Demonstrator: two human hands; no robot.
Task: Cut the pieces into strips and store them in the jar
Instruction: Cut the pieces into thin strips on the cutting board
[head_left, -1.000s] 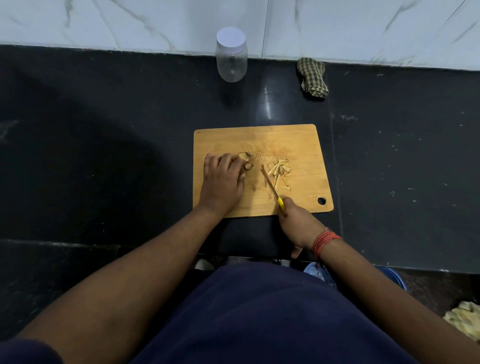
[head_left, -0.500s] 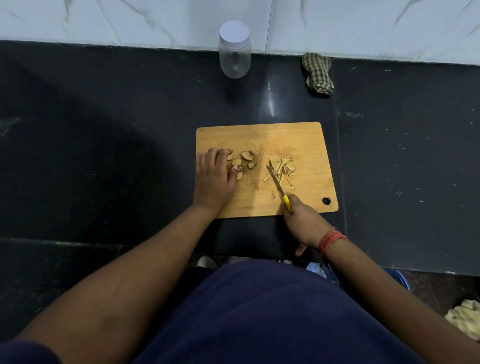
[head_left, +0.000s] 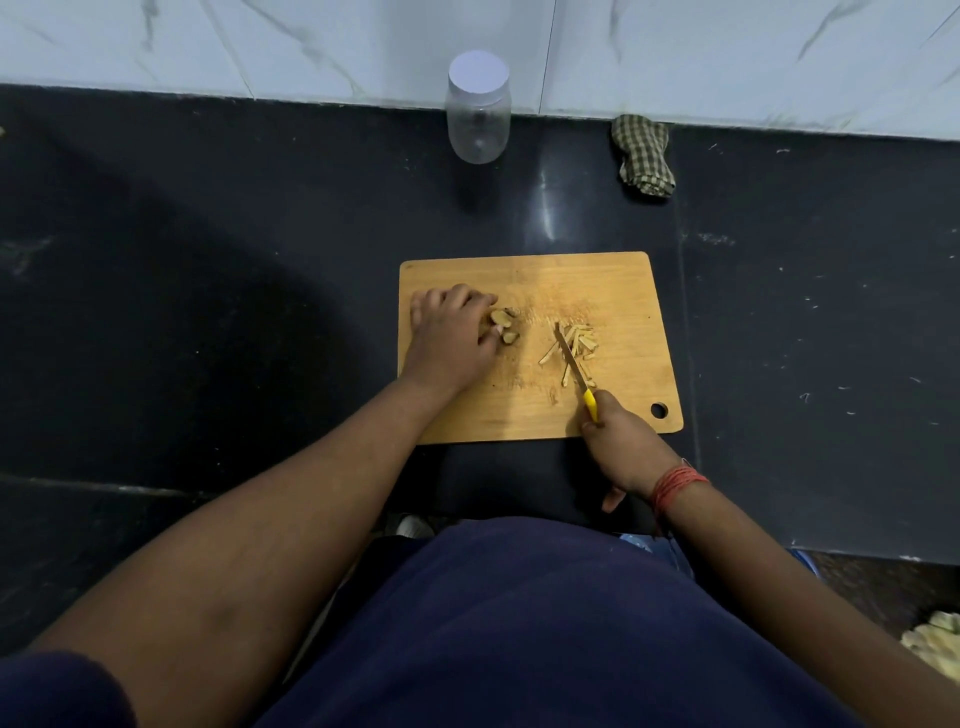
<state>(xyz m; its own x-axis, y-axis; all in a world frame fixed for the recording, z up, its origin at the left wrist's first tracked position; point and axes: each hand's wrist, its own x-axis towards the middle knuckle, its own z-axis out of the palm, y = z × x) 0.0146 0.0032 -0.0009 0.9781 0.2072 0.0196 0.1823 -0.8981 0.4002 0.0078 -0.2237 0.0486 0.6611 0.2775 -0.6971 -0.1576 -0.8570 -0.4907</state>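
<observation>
A wooden cutting board (head_left: 613, 291) lies on the dark counter. My left hand (head_left: 453, 338) rests on its left part, fingers curled over a small heap of tan pieces (head_left: 503, 325). A pile of cut pale strips (head_left: 579, 343) lies right of centre. My right hand (head_left: 621, 441) grips the yellow handle of a small knife (head_left: 571, 358), whose blade lies across the strips. A clear plastic jar (head_left: 478, 111) with a white lid on stands upright at the back, against the wall, well apart from both hands.
A folded checked cloth (head_left: 643, 156) lies at the back right by the marble wall. The counter's front edge runs just below the board. A pale heap (head_left: 935, 642) shows at the lower right corner. Small scraps dot the counter right of the board.
My left hand has gathered the loose pieces into a heap on the left of the board. The knife has shifted right, onto the strip pile.
</observation>
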